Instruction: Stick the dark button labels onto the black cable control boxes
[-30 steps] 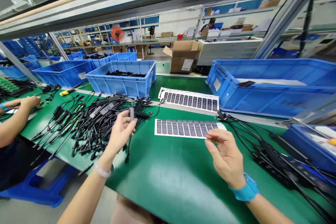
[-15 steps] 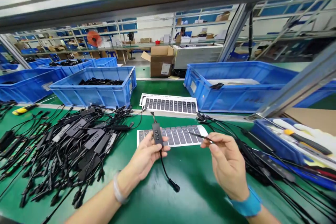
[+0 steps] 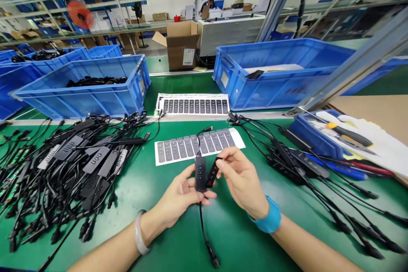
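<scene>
Left hand [image 3: 178,197] grips black cabled module [image 3: 200,175], cable trailing toward wearer. Right hand [image 3: 239,180] pinches dark strip [image 3: 214,172] just beside module; can't tell if touching. Cabled-unit pile [image 3: 95,163] left of left hand, more cabled units [image 3: 287,162] right of right hand. Label sheet [image 3: 238,137] just beyond both hands, second sheet [image 3: 195,106] farther, blue bin [image 3: 270,89] beyond right hand.

Left hand [image 3: 181,195], right hand [image 3: 237,176]: two hands. Cabled unit [image 3: 200,174], left-held: one. Loose label [image 3: 213,173], right-held: one. Near sheet [image 3: 238,138]: one, about eleven labels. Far sheet [image 3: 194,97]: at least one, twelve labels showing. Heaped units [image 3: 95,160]: too tangled to count. Right-side units [image 3: 310,163]: three at least. Large bins [image 3: 270,89]: five at least. Tool tray [image 3: 315,140], carton [image 3: 180,55], bucket [image 3: 177,18], bracelet [image 3: 140,231], wristband [image 3: 267,216]: one each. Fans [image 3: 80,15]: two.
</scene>
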`<state>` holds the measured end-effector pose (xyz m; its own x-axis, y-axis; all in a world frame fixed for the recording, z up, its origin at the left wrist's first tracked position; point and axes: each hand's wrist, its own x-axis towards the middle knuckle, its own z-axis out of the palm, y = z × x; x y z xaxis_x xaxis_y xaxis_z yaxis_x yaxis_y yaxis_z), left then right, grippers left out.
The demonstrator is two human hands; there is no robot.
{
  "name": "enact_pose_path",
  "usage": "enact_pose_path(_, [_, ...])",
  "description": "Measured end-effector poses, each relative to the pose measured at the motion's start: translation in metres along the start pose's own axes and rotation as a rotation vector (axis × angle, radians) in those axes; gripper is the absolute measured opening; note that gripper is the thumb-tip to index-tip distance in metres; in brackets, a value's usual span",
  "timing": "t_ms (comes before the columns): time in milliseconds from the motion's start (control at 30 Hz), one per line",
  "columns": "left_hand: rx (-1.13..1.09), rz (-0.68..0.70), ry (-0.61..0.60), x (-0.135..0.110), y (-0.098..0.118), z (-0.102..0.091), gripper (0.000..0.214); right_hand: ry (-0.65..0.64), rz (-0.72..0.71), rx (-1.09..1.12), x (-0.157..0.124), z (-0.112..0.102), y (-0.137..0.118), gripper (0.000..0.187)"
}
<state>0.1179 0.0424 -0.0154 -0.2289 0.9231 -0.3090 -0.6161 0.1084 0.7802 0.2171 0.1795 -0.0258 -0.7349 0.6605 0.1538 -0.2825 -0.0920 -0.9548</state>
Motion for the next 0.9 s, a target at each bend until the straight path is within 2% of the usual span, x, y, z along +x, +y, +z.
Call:
enact_pose_path(100, [-0.016,-0.008,-0.062,-0.001,-0.0033,-0.0006,0.062,-0.035,0.057,-0.01,-0.0029,0.0017,0.0023,0.02])
enact_pose_path(433, [-0.012,0.018,-0.138,-0.0008,-0.0093,-0.0032,0.054,-0.104,0.247,0.038,-0.0046,0.0,0.0011,0.031])
enact_pose_path(900, [-0.005,0.023,-0.15,-0.0019,-0.0094,-0.0038,0.055,-0.092,0.239,0.004,-0.0046,0.0035,-0.0047,0.03])
